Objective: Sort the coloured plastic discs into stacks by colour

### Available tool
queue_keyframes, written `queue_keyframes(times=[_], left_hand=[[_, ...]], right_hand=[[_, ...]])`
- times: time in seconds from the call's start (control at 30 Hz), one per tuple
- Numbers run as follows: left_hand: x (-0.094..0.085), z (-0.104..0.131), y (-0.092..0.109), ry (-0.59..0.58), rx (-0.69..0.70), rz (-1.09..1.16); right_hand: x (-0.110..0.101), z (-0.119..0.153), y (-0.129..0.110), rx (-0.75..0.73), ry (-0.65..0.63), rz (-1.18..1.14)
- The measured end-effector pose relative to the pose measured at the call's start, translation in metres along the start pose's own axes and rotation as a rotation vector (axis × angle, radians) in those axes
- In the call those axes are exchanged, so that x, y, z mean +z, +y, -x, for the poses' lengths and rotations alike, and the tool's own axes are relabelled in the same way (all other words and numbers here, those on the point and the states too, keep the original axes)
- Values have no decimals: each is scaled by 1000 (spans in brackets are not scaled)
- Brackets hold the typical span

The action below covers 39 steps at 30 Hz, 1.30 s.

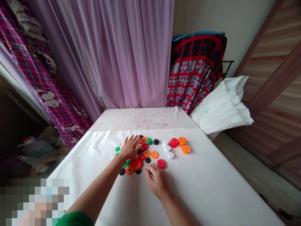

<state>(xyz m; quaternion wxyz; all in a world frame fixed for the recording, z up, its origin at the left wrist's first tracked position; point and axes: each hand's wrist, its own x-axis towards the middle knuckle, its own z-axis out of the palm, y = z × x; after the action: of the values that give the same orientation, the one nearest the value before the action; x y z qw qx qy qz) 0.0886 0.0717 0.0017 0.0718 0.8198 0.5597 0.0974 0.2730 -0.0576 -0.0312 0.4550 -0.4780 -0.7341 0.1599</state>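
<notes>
Red, orange, green and black notched discs point(146, 153) lie mid-table point(211, 188), between its side edges. The left hand point(130, 147) spreads over them, fingers extended; the right hand point(157, 180) curls loosely beside them, its contents unclear.

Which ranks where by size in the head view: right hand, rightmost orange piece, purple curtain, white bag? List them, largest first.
1. Purple curtain
2. White bag
3. Right hand
4. Rightmost orange piece
</notes>
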Motion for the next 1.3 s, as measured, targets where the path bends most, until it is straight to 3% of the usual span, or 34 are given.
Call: queue_keyframes(times=[0.1,0.2,0.4,0.63,0.83,0.93,1.17,1.3], left_hand=[[6,-27,-1,-77,24,-9],[13,-30,-4,-150,55,-18],[8,10,-18,-156,96,-36],[-7,36,-60,-34,-164,-82],[-3,49,-55,-68,-45,-48],[-5,35,-53,-55,-39,-32],[6,-41,-46,-73,-31,20],[11,-44,-36,-128,71,84]], right_hand=[[0,0,-1,3,-10,5],[-1,0,-2,12,-31,14],[-4,0,-5,20,-72,35],[-1,0,-5,15,-94,95],[0,1,-6,12,-93,128],[1,1,-7,13,-93,171],[-1,1,-10,24,-82,151],[-4,1,-10,35,-77,136]])
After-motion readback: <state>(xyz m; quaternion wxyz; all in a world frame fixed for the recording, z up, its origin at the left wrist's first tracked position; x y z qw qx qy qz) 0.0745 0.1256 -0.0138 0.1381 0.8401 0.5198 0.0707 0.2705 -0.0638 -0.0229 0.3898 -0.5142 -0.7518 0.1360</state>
